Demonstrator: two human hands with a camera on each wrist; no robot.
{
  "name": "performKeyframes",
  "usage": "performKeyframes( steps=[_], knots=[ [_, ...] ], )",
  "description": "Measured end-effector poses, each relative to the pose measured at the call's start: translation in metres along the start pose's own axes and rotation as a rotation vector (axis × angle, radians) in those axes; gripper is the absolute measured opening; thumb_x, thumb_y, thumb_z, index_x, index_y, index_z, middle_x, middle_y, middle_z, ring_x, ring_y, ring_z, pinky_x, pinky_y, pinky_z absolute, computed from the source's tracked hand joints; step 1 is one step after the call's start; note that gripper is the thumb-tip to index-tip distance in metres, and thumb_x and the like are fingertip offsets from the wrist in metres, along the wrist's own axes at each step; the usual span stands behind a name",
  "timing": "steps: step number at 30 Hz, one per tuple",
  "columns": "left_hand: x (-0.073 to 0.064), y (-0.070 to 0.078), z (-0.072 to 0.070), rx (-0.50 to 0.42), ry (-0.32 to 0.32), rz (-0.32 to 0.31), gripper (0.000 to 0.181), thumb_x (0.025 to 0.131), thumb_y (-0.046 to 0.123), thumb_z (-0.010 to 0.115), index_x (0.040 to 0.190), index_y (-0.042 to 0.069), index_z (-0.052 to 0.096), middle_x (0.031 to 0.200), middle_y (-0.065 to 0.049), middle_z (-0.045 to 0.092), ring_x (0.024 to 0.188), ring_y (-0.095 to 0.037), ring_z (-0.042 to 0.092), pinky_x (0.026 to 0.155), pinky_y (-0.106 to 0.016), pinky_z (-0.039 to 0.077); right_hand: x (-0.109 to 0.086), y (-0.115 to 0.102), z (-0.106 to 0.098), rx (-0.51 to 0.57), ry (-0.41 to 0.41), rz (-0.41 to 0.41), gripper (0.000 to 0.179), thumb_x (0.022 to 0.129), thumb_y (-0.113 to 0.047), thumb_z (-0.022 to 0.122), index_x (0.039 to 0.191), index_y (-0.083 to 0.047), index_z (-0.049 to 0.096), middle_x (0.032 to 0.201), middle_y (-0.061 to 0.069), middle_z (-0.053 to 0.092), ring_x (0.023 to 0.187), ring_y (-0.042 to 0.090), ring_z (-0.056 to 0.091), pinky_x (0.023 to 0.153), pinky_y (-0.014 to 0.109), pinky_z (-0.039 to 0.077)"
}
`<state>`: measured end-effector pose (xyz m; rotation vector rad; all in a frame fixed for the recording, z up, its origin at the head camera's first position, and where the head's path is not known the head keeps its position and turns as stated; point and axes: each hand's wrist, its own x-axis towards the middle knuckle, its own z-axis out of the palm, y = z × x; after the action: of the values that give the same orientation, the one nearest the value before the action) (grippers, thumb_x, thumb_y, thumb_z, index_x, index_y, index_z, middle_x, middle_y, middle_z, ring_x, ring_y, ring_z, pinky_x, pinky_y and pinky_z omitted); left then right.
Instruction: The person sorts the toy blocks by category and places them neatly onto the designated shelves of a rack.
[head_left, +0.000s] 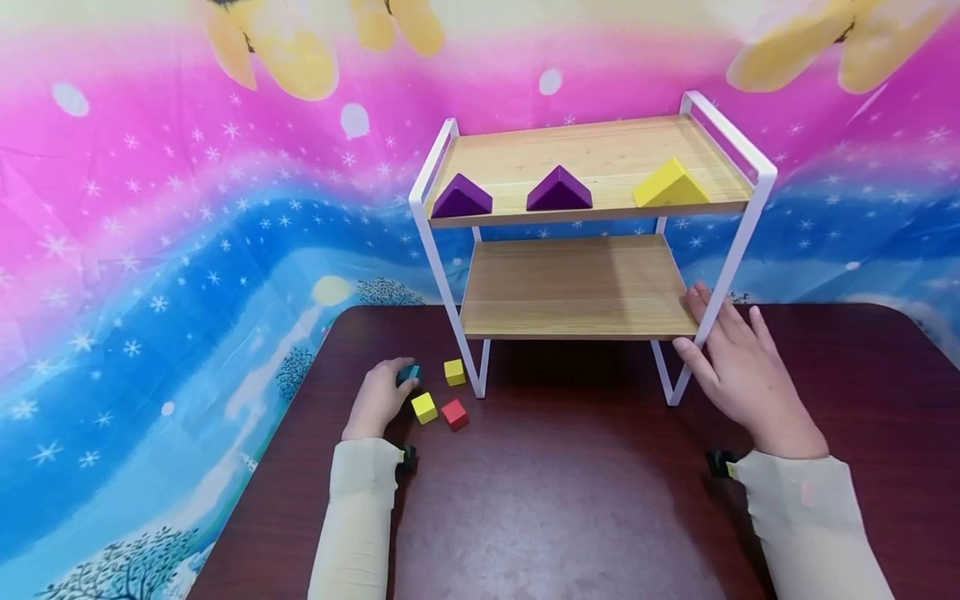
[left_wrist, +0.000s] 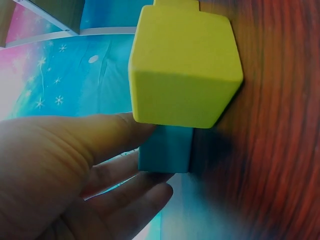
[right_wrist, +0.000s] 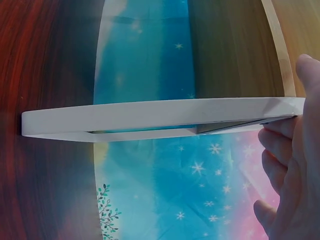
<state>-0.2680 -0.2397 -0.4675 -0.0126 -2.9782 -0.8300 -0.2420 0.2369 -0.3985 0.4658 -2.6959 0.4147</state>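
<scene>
Left of the rack, the left hand partly hides a teal block from the head camera; the left wrist camera shows thumb and fingers pinching it near a yellow cube. The right hand, fingers extended, touches the rack's right side.

Looks like smooth, matt painted wood on the teal block in the left hand, and on the yellow cubes and red cube just beside that hand. Shows dark, glossy wood grain with a pale sheen on the table beneath both hands. Looks like smooth, white-coated metal on the shelf frame touched by the right hand, with pale, faintly lustrous wood grain on the lower shelf board beside it. Seems like creased, printed cloth on the backdrop beyond both hands, matt fabric on the sleeves behind them.
</scene>
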Motion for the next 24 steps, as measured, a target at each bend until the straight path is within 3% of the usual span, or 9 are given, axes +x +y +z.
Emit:
performKeyframes(
  steps=[7, 24],
  knots=[
    [0.000, 0.002, 0.000, 0.027, -0.013, -0.014, 0.043, 0.093, 0.020, 0.061, 0.133, 0.006, 0.053, 0.131, -0.017, 0.051, 0.115, -0.033, 0.051, 0.096, -0.049, 0.043, 0.001, 0.000, 0.001, 0.010, -0.004, -0.003, 0.065, 0.099, -0.040, 0.042, 0.152, -0.015, 0.013, 0.157, 0.003, 0.006, 0.143, 0.027, 0.003, 0.112, 0.047, -0.011],
    [-0.001, 0.013, -0.006, 0.043, 0.044, 0.011, 0.041, 0.091, 0.020, 0.061, 0.129, 0.005, 0.056, 0.128, -0.019, 0.053, 0.113, -0.033, 0.052, 0.095, -0.048, 0.044, 0.002, 0.002, 0.003, 0.041, 0.000, -0.006, 0.064, 0.099, -0.042, 0.039, 0.152, -0.014, 0.013, 0.157, 0.003, 0.006, 0.143, 0.029, 0.004, 0.112, 0.048, -0.009]
  ],
)
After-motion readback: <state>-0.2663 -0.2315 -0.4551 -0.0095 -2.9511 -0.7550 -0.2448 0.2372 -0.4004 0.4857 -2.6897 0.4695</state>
